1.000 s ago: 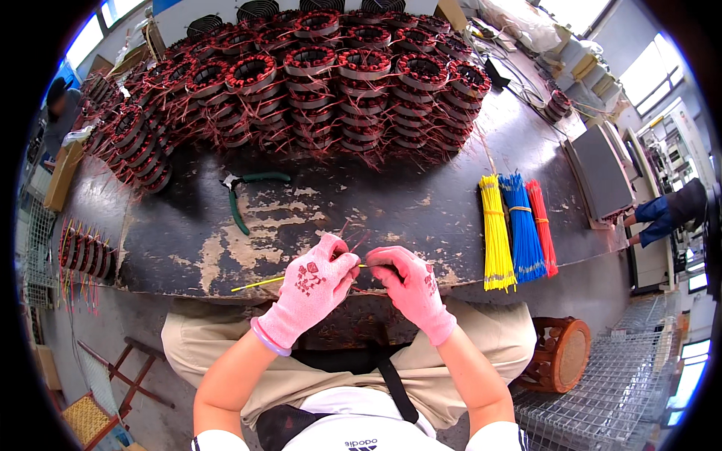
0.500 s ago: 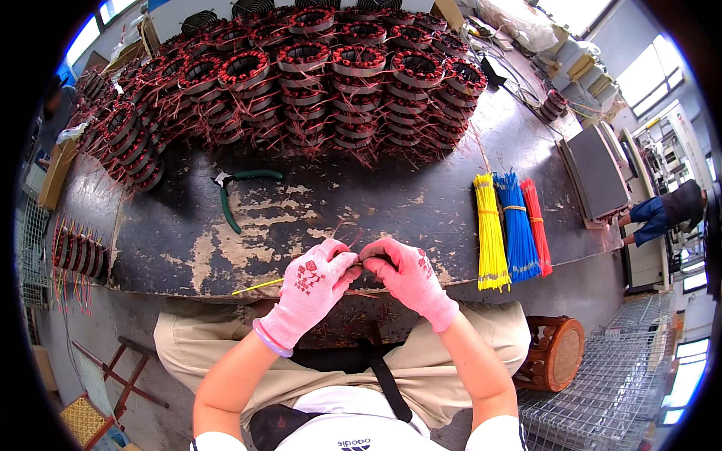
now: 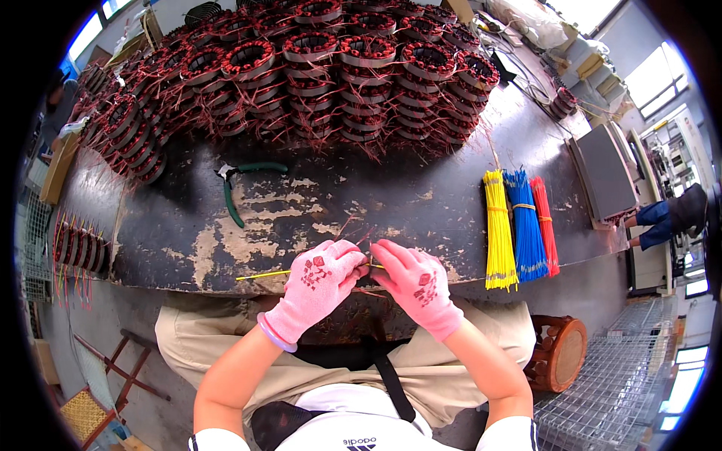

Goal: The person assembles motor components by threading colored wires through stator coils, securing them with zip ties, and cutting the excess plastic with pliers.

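Observation:
Both my hands wear pink gloves and meet at the near edge of the dark worktable. My left hand (image 3: 320, 278) is closed round a yellow wire (image 3: 262, 276), whose long end sticks out to the left. Close beside it, my right hand (image 3: 417, 282) pinches with thumb and fingers where a short bit of yellow shows between the hands. Thin reddish wires (image 3: 347, 224) poke up just beyond my fingertips. What they are fixed to is hidden by the gloves.
Stacked wire-wound motor stators (image 3: 308, 90) fill the table's back. Green-handled cutters (image 3: 233, 188) lie ahead on the left. Tied bundles of yellow wires (image 3: 497, 233), blue wires (image 3: 528, 233) and red wires (image 3: 544, 225) lie right. More stators (image 3: 81, 250) sit far left; a person (image 3: 669, 218) stands far right.
My right hand has shifted slightly right and turned, its fingers now stretched further forward over the pinch. The left hand still grips the yellow wire. The view has shifted a little.

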A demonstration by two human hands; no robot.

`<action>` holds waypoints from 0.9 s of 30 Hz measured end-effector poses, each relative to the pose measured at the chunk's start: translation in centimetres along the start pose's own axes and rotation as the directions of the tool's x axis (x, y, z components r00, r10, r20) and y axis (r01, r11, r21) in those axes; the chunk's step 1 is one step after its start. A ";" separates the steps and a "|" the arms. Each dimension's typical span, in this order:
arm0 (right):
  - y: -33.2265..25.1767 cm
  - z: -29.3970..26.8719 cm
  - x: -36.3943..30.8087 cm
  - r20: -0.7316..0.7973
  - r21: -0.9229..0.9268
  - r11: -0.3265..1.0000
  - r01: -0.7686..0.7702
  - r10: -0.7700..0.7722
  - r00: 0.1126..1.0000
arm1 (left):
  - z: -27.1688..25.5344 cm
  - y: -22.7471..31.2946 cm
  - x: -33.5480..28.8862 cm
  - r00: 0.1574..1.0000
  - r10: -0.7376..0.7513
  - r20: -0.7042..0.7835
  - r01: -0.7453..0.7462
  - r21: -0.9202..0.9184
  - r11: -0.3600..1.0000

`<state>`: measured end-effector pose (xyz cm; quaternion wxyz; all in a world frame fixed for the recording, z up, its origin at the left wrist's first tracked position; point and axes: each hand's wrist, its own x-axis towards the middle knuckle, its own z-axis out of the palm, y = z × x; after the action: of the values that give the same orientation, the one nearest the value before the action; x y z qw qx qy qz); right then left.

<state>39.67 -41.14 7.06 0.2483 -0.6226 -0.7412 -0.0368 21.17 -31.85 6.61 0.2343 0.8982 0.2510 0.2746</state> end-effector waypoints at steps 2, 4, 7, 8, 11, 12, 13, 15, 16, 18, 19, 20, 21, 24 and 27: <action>0.6 1.0 -0.3 0.049 0.022 1.000 0.016 -0.017 0.999 | -0.1 -0.1 0.0 1.000 0.002 0.013 -0.002 -0.010 1.000; 1.1 1.2 0.4 0.067 0.107 0.993 0.060 -0.067 0.995 | -0.1 -0.1 0.1 1.000 0.002 0.027 -0.002 -0.013 1.000; 2.1 0.6 1.4 0.686 0.615 0.305 -0.727 0.248 0.684 | -0.4 0.1 0.2 0.999 0.006 0.047 -0.006 -0.010 1.000; 2.5 0.4 1.5 0.866 0.495 -0.107 -0.862 0.139 0.480 | -0.5 0.2 0.2 0.999 0.009 0.054 -0.008 -0.008 1.000; 1.6 -1.0 1.3 0.684 0.594 0.375 -0.711 0.230 0.693 | -0.4 0.0 0.0 0.999 0.004 0.039 -0.003 -0.017 1.000; 1.2 -1.3 0.8 0.555 0.570 0.595 -0.566 0.229 0.800 | -0.2 0.0 0.0 0.999 0.006 0.034 -0.006 -0.010 1.000; 0.9 -0.9 0.3 0.272 0.469 0.842 -0.268 0.151 0.950 | -0.1 0.0 0.0 1.000 0.010 0.029 -0.010 -0.004 1.000; 0.5 -0.8 0.4 0.158 0.258 0.964 -0.066 0.025 0.987 | 0.0 -0.1 0.0 1.000 0.010 0.027 -0.010 -0.006 1.000; 0.3 -0.8 0.5 0.111 0.138 0.990 0.032 -0.047 0.993 | -0.2 0.0 0.0 1.000 0.007 0.029 -0.007 -0.016 1.000; 0.6 -0.3 1.0 0.226 0.321 0.925 -0.205 0.135 0.965 | -0.3 0.0 0.0 0.999 0.011 0.040 -0.010 -0.022 1.000; 0.5 -0.7 1.6 0.441 0.435 0.753 -0.493 0.299 0.846 | -0.4 0.0 0.1 0.999 0.017 0.049 -0.017 -0.019 1.000; 0.5 -0.9 2.0 0.652 0.456 0.499 -0.737 0.376 0.658 | -0.4 0.0 0.1 0.998 0.024 0.058 -0.023 -0.016 1.000; 1.2 0.0 2.4 0.749 0.586 0.126 -0.801 0.293 0.594 | -0.4 0.0 0.1 0.998 0.023 0.065 -0.022 -0.016 1.000; 1.6 -0.3 1.7 0.752 0.524 0.231 -0.820 0.326 0.573 | -0.4 0.0 0.0 0.998 0.023 0.063 -0.021 -0.029 0.999; -0.5 -1.7 0.3 0.145 0.424 0.833 -0.356 0.326 0.934 | -0.2 -0.2 -0.2 0.999 0.022 0.027 -0.021 -0.050 0.999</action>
<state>39.67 -41.61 8.75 0.3609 -0.6724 -0.6149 0.1987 20.85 -31.73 6.59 0.2569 0.8985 0.2313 0.2706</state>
